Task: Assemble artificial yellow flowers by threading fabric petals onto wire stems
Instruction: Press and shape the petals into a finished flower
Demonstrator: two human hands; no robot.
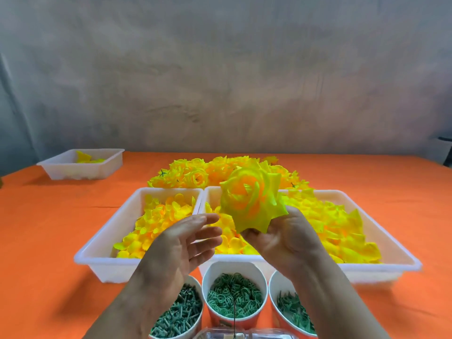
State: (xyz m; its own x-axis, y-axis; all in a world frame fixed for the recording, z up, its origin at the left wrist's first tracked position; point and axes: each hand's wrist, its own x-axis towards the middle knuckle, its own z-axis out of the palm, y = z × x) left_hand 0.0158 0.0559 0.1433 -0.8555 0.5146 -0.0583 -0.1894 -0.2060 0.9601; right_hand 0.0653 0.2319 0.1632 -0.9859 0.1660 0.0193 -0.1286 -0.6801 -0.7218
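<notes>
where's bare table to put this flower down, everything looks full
Bare orange cloth runs between the small far tray and the left petal tray, on down left of the cups, and right of the right petal tray. Crowded: the finished pile behind the trays, and the near cups' row. The right hand grips the flower over the trays.

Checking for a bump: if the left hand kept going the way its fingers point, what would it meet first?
Probably the yellow flower that the right hand holds: the open left hand points its fingers at the lower petals. Depth is unclear from one view.
</notes>
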